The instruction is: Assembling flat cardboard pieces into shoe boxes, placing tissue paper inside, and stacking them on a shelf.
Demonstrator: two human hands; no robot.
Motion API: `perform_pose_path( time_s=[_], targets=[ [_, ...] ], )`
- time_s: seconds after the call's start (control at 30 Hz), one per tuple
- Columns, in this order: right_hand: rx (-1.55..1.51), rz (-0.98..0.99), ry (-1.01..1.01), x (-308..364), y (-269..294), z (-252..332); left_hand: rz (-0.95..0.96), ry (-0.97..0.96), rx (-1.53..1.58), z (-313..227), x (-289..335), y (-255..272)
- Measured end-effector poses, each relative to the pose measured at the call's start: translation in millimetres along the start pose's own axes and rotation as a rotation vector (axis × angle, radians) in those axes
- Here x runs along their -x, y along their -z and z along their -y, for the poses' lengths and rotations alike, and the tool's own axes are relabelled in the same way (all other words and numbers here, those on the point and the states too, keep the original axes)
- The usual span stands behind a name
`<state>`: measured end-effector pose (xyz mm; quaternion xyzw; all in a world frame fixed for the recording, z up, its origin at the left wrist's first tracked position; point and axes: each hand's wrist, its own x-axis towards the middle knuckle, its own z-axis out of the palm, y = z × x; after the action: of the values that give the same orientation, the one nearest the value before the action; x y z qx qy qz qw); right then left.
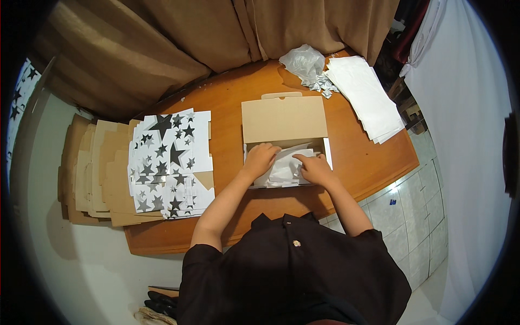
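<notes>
- Centrally, an open cardboard box [284,120] is set on the desk [227,135]; loose white paper [284,169] is contained in it;
- the paper is reached by the left hand [262,158], fingers bent, and the right hand [315,169], index finger extended; whether anything is gripped by either cannot be told;
- leftward, star-printed pieces [174,157] and brown cardboard [123,187] are stacked;
- rightward, white sheets [364,97] are piled near silvery packets [322,85] and a plastic bag [303,62].

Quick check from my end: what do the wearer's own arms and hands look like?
The left hand and right hand are ungloved, with no watch or bracelet visible. The forearms are bare; the dark shirt has short sleeves.
</notes>
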<state>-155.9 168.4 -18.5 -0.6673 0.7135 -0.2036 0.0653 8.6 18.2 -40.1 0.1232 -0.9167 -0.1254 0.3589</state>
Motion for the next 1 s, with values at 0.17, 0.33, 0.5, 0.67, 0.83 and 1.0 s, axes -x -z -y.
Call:
perform_pose_path(
  time_s=[0.17, 0.33, 0.5, 0.67, 0.83, 1.0],
  targets=[
    [0.335, 0.16, -0.233, -21, -34, -18, 0.054, -0.015, -0.056, -2, -4, 5],
    [0.317, 0.104, -0.147, 9, 14, 16, 0.308, -0.101, 0.02, 8, 9, 2],
    [-0.024, -0.18, -0.144, 8, 50, 27, 0.522, -0.063, -0.033, 14, 19, -11],
    [-0.771, -0.229, -0.152, -35, -36, -22, 0.623, 0.015, -0.131, 10, 16, -12],
    [0.179, -0.25, -0.154, -23, -37, 6, 0.618, 0.045, -0.195, -3, 17, 19],
    [0.049, -0.56, -0.269, -33, -1, -10, 0.041, 0.148, 0.018, -30, 35, 79]
  ],
)
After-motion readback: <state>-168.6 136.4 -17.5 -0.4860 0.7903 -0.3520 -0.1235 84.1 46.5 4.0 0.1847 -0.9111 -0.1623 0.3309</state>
